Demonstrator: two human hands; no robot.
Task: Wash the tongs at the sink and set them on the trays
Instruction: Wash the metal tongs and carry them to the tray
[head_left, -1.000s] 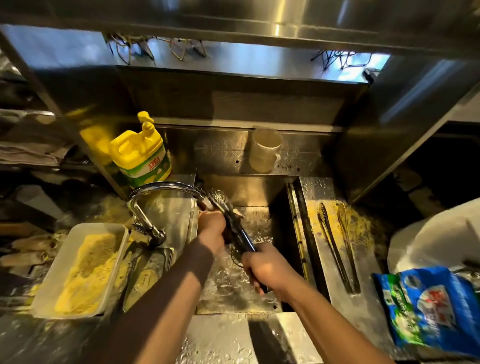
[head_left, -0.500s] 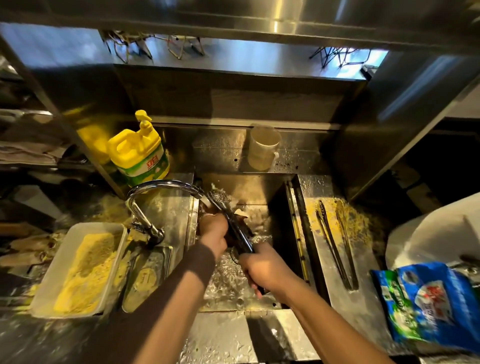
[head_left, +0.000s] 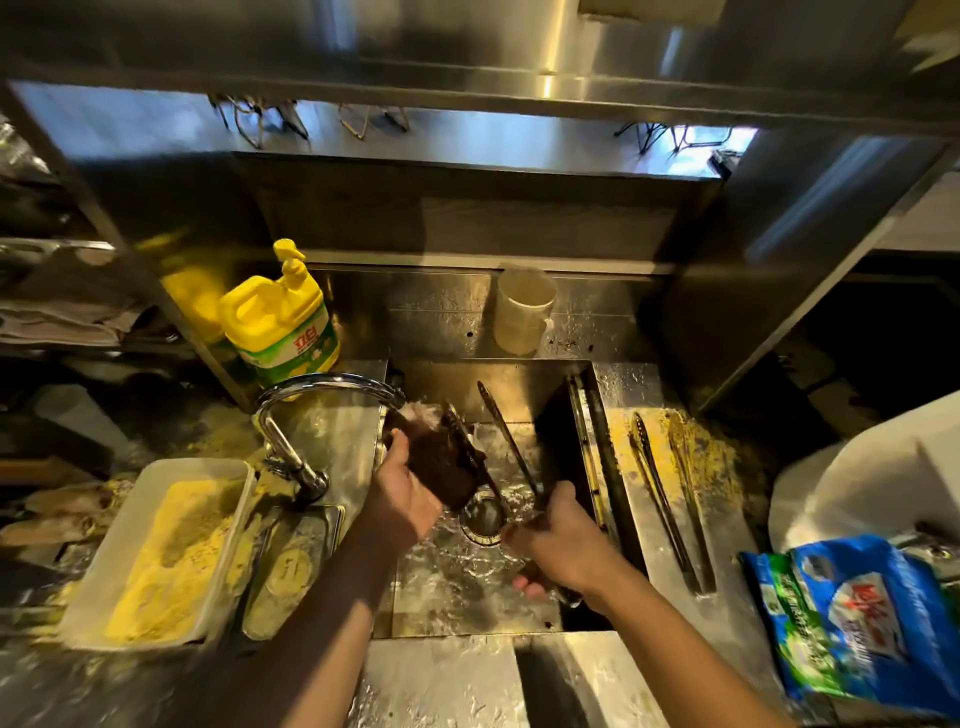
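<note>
Head view: right hand (head_left: 563, 545) around tongs (head_left: 511, 449)

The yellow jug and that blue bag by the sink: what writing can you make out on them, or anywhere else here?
"立白": red characters on the green and white label of the yellow plastic detergent jug behind the curved chrome tap.
Blue, green and white plastic bag on the right: red and white lettering, too blurred to read.
Smaller print on the jug's label: too small to read.
Nothing else carries readable text.
</note>
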